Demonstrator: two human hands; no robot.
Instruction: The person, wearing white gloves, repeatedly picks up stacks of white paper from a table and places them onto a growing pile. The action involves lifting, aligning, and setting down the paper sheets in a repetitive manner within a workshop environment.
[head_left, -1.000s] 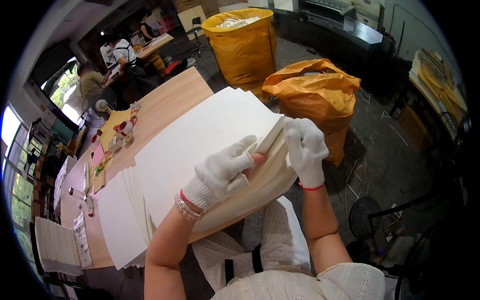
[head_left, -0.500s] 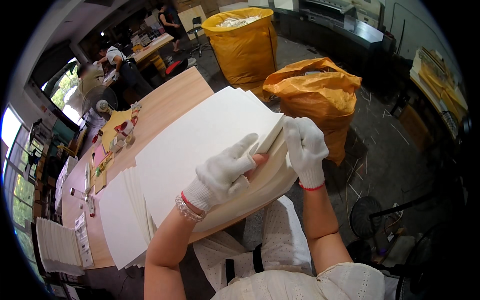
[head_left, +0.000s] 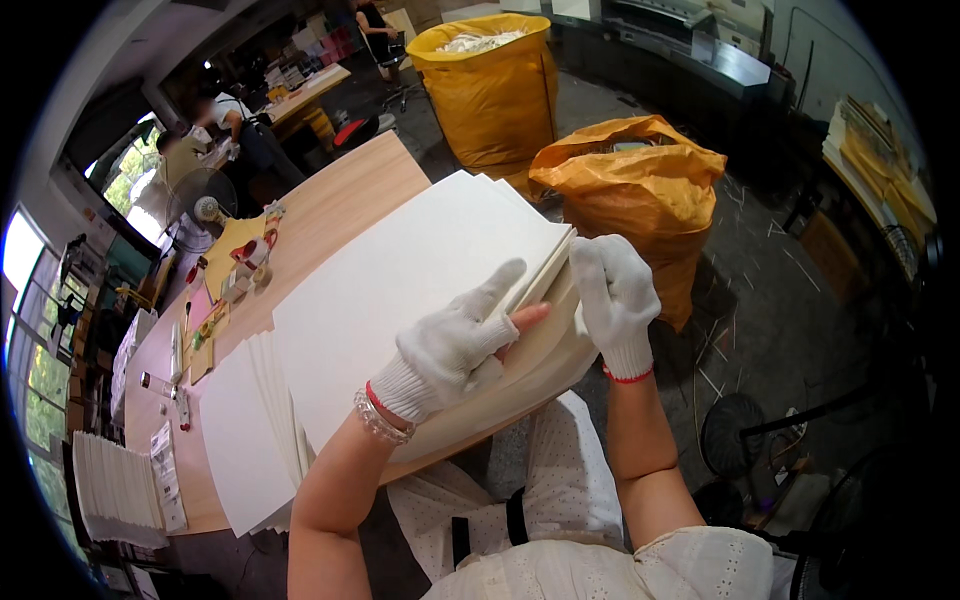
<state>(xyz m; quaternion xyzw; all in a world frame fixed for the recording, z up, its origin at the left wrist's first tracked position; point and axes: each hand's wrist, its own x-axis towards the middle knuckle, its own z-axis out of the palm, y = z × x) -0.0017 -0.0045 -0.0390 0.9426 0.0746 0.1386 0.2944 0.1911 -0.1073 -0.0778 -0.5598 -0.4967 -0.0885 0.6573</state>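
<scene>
A large stack of white paper sheets (head_left: 400, 270) lies on the table, its near right edge raised and fanned into layers. Both hands wear white knitted gloves. My right hand (head_left: 615, 290) is closed on the sheets' right corner. My left hand (head_left: 450, 345) rests at the near edge, index finger stretched along the top sheet. Its bare thumb sticks out of the glove, apart from the index finger, beside the fanned edges; the other fingers are curled. Looser, cream-toned sheets (head_left: 540, 375) curve below the hands. Another fanned pile of white sheets (head_left: 245, 430) lies to the left.
The wooden table (head_left: 350, 185) carries tape rolls (head_left: 250, 250) and small tools along its far left side. Two orange sacks (head_left: 480, 95) stand beyond it, the farther one full of paper scraps. A fan (head_left: 205, 205) stands at the far left; people work farther back.
My left thumb has stretched outward, away from the index finger. The layers at the right corner have parted a little more. My right hand stays at the corner.
</scene>
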